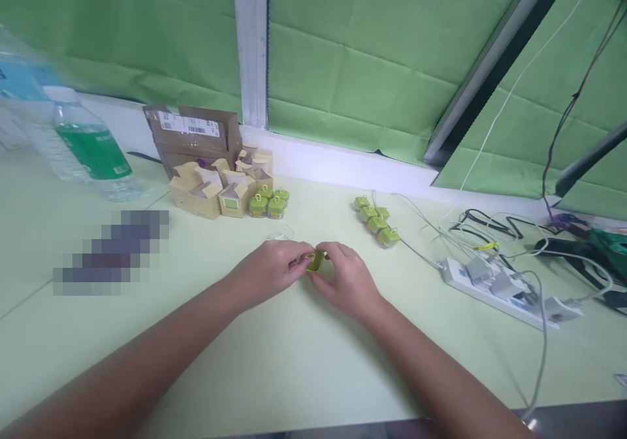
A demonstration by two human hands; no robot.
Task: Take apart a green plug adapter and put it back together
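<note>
We are pinching a small yellow-green plastic piece (315,260) between the narrowly closed fingers of the left hand (267,270) and right hand (349,281), both touching it, its long axis tilting up rightward, near and left of a row of green cubes (376,222).

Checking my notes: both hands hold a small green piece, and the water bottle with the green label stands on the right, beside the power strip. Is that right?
No: the water bottle stands on the left, not beside the power strip, as the head view shows. The left hand and right hand do hold the small green piece.
</note>
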